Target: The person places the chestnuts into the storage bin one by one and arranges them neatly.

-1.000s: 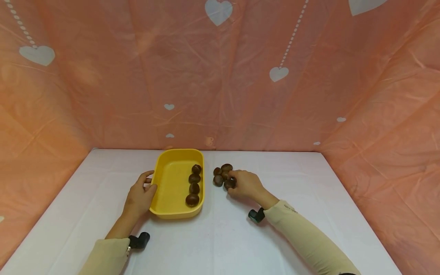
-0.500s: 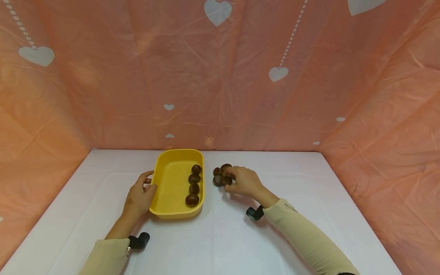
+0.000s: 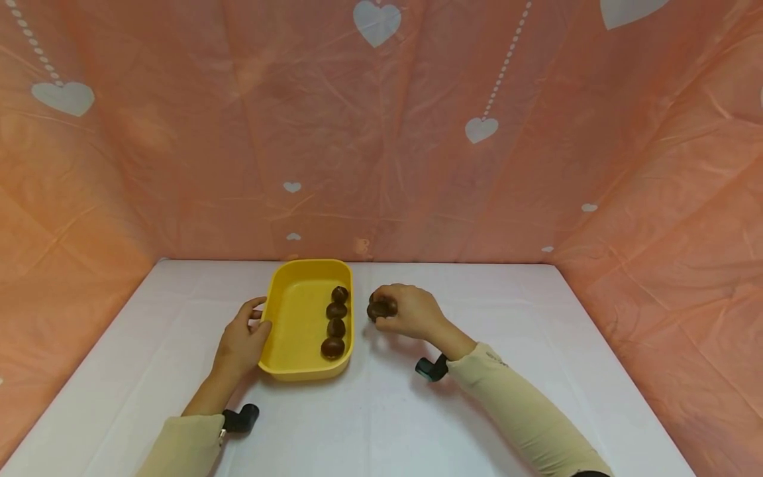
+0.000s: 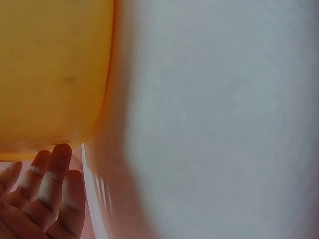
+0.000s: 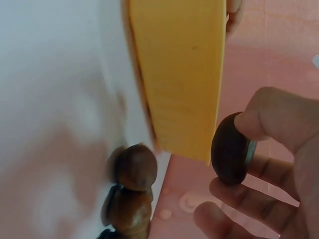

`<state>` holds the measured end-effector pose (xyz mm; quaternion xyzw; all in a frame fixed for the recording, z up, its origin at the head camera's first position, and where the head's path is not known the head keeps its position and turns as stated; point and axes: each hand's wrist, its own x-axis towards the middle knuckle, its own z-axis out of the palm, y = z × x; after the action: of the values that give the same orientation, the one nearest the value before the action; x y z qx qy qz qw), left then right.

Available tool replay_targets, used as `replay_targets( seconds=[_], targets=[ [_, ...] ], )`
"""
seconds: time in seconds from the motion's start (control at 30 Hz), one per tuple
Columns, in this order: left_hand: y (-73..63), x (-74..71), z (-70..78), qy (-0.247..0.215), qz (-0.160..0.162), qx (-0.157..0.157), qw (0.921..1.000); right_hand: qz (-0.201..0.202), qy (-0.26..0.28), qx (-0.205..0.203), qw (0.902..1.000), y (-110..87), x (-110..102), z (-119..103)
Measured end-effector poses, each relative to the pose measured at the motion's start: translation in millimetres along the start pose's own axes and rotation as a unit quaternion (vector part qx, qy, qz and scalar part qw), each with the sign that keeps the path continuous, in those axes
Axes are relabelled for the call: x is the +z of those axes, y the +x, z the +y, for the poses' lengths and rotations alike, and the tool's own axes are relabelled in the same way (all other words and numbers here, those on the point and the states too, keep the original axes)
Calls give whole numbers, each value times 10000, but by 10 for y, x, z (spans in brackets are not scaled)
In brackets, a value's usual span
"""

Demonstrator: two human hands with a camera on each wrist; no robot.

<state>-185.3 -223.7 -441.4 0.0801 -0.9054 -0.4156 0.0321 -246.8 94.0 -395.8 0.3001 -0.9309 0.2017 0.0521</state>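
Observation:
A yellow tray (image 3: 292,331) stands on the white table, with several brown chestnuts (image 3: 336,328) lined up along its right inner side. My left hand (image 3: 241,341) rests at the tray's left side; in the left wrist view its loosely extended fingers (image 4: 57,172) touch the outer wall. My right hand (image 3: 411,311) is to the right of the tray. Between thumb and fingers it pinches one dark chestnut (image 5: 230,149), seen clear of the others in the right wrist view. More chestnuts (image 5: 135,167) lie on the table, mostly hidden behind the right hand in the head view.
The white table (image 3: 369,424) spreads in front of the tray and to both sides. A pink curtain (image 3: 381,146) with white hearts closes off the back and sides. A black camera mount sits at each wrist.
My right hand has moved left and slightly up from the chestnut pile, now with a chestnut pinched in its fingers. My left hand and the tray have stayed in place.

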Motion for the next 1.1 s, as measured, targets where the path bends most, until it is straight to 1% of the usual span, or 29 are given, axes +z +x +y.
replay_targets(
  seconds=[0.27,0.53,0.73,0.97,1.1],
  targets=[
    [-6,0,11,14,-26,-28,10000,-22,70,-154,9999,31,-11,-106],
    [-10,-5,4,-26,-15,92,10000,-8,128,-334,9994,70,1,-226],
    [-8,-5,5,-20,-4,72,10000,-64,186,-475,9987,105,18,-330],
    [-6,-6,5,7,24,66,10000,-213,141,-435,9987,139,62,-461],
    [-7,0,-1,13,6,49,10000,-282,241,-418,9984,160,101,-522]
  ],
)
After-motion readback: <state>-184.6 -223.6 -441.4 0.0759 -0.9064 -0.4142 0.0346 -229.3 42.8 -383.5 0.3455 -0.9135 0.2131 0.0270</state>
